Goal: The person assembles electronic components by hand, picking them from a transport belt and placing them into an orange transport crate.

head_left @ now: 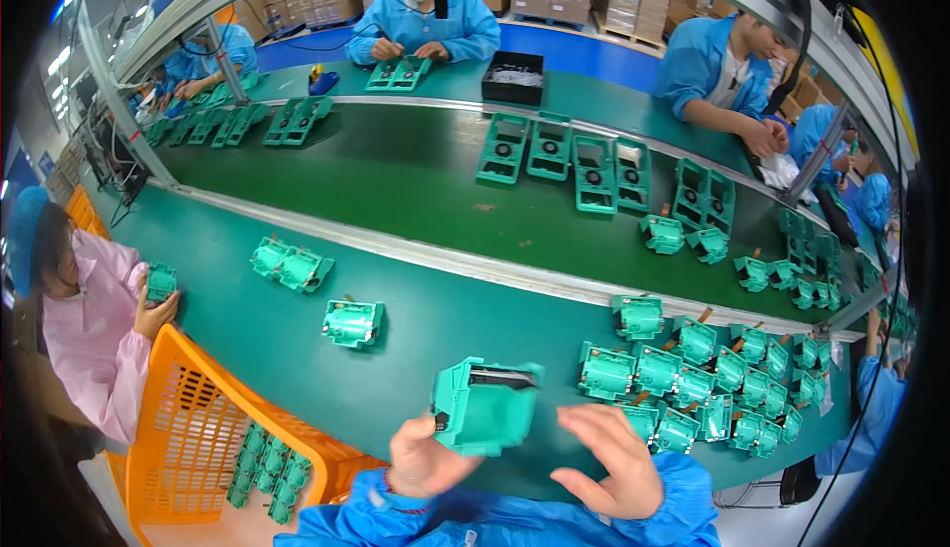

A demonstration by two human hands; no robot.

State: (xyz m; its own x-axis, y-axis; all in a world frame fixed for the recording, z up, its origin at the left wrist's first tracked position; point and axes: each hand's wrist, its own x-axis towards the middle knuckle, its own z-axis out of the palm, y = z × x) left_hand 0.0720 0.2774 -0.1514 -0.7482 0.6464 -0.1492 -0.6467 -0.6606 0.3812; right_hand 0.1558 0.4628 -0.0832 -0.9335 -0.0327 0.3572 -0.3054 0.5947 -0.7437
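My left hand (421,460) is closed on the lower left side of a green plastic housing (495,413), held up above the green bench. A long black strip runs across the housing's top, and its broad inner face is toward me. Just right of it, my right hand (618,466) is empty, fingers stretched and thumb apart, not touching the housing. Beyond my right hand, rows of similar green housings (606,371) crowd the bench. Farther left on the bench lie a single housing (352,322) and a joined-looking pair of housings (290,265).
An orange plastic basket (188,428) with green parts inside stands at lower left, beside a person in pink (94,329) holding a housing. Past a metal rail (426,255), a dark green belt (396,176) carries green frames (503,149). Co-workers in blue sit across, near a black bin (513,80).
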